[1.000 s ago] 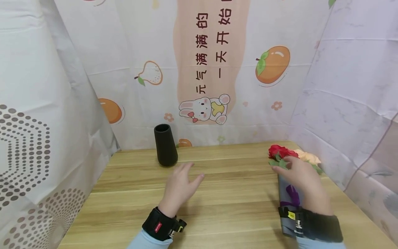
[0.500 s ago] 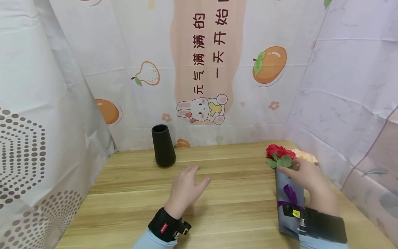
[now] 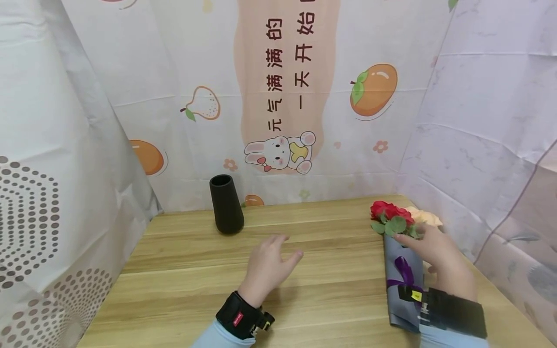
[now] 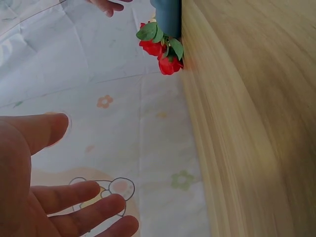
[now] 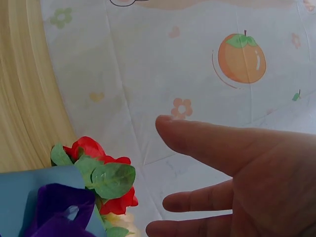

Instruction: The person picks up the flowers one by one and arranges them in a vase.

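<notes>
A bouquet (image 3: 398,295) lies on the right side of the table, wrapped in grey-blue paper and tied with a purple ribbon (image 3: 405,271). Red roses (image 3: 388,211), peach flowers (image 3: 423,217) and green leaves top it. Over the bouquet's right side hovers my right hand (image 3: 440,256), thumb and fingers spread with nothing between them; the right wrist view shows the bouquet (image 5: 37,197) below and left of the thumb. My left hand (image 3: 267,268) is held above the middle of the table, fingers spread and holding nothing. A black vase (image 3: 227,205) stands upright at the back left.
The wooden table (image 3: 209,285) meets a printed cloth (image 3: 339,183) behind it. Cloth also hangs at the left (image 3: 87,183) and the right, close beside the bouquet. Each wrist wears a black strap (image 3: 241,316).
My left hand has drifted right and slightly toward me. The right hand has shifted slightly rightward off the bouquet, baring more paper and ribbon. The head view has turned slightly right.
</notes>
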